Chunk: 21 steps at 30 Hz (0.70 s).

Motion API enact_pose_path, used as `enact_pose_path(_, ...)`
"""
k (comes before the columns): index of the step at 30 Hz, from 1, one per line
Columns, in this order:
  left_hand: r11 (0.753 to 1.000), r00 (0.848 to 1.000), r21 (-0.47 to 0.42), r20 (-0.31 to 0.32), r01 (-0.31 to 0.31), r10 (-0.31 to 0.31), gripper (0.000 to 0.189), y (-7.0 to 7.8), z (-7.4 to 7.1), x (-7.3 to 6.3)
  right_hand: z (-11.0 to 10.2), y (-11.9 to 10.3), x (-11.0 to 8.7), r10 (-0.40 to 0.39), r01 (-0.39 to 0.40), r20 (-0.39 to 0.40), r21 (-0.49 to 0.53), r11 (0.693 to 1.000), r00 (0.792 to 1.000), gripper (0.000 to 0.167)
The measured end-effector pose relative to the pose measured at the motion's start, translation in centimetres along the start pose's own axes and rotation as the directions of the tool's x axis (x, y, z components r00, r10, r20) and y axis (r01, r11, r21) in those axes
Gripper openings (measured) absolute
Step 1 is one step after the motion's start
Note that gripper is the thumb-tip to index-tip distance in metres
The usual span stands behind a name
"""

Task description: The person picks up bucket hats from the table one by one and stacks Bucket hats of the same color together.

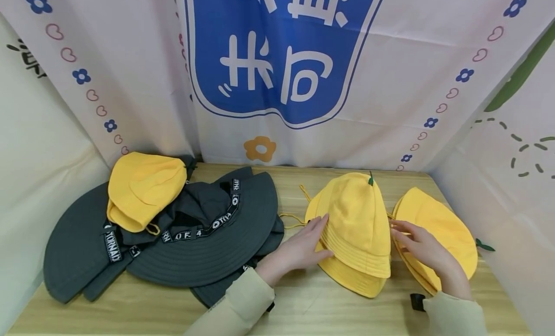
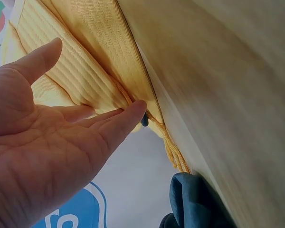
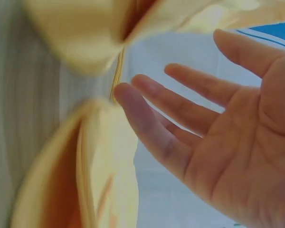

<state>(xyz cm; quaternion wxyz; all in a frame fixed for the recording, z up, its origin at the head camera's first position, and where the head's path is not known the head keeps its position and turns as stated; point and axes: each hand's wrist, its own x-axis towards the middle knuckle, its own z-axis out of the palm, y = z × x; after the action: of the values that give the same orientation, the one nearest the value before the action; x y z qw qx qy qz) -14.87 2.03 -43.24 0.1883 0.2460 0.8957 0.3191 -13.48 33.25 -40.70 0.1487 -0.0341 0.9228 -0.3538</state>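
Note:
Two yellow bucket hats (image 1: pixel 353 225) lie folded and stacked in the middle right of the table, a small green leaf at the crown. Against their left brim rests my left hand (image 1: pixel 303 244), its fingers extended; the left wrist view shows the fingertips by a yellow cord (image 2: pixel 168 142) with a dark toggle. My right hand (image 1: pixel 427 244) is in the gap between this stack and another yellow hat (image 1: pixel 442 235) at the right. In the right wrist view its fingers (image 3: pixel 185 102) are loosely spread and grip nothing.
Dark wide-brimmed hats (image 1: pixel 208 259) with lettered bands overlap on the left. On top of them sits one more yellow hat (image 1: pixel 145 189). A printed curtain (image 1: pixel 373 129) hangs behind the wooden table (image 1: pixel 321 312), and pale cloth walls (image 1: pixel 511 220) stand at both sides.

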Motion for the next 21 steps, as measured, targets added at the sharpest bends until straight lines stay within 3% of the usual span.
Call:
enact_pose_path(7, 1.000, 1.000, -0.004, 0.003, 0.001, -0.001, 0.085, 0.0, 0.0, 0.1, -2.7, 3.0, -1.6, 0.107, -0.122, -0.118, -0.122, 0.985, 0.987, 0.063)
enact_pose_path(14, 1.000, 1.000, -0.006, 0.009, -0.001, 0.001, 0.084, -0.1, -0.2, 0.1, -5.2, 6.6, -2.6, 0.191, -0.210, -0.143, -0.130, 0.969, 0.971, 0.069)
enact_pose_path(21, 1.000, 1.000, 0.007, 0.017, -0.004, 0.004, 0.083, -0.1, -0.3, 0.0, -6.2, 9.5, -3.7, 0.373, -0.389, -0.113, -0.203, 0.899, 0.921, 0.089)
